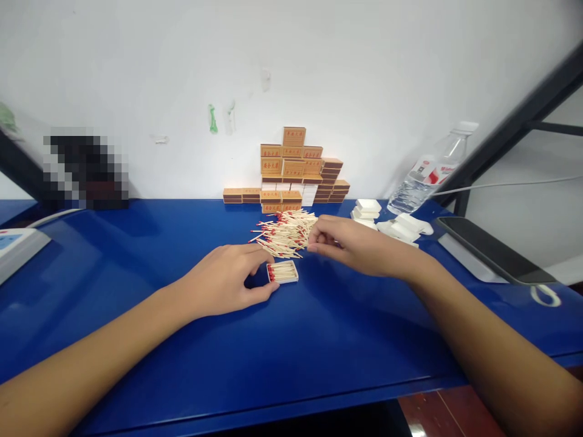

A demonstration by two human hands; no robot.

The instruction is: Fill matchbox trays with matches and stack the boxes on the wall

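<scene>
A small white matchbox tray (290,280), partly filled with red-tipped matches, lies on the blue table. My left hand (230,276) grips its left end between thumb and fingers. Just behind the tray spreads a loose heap of matchsticks (286,230), red heads mostly toward the left. At the heap's right edge is my right hand (339,243), its fingers curled together in a pinch; whatever is between the fingertips is too small to make out.
Stacked orange-brown matchboxes (294,167) stand against the wall behind the heap. To the right are white empty trays (403,227), a tilted water bottle (428,170) and a phone (494,249) on a white support. A white device (22,252) sits at the left edge.
</scene>
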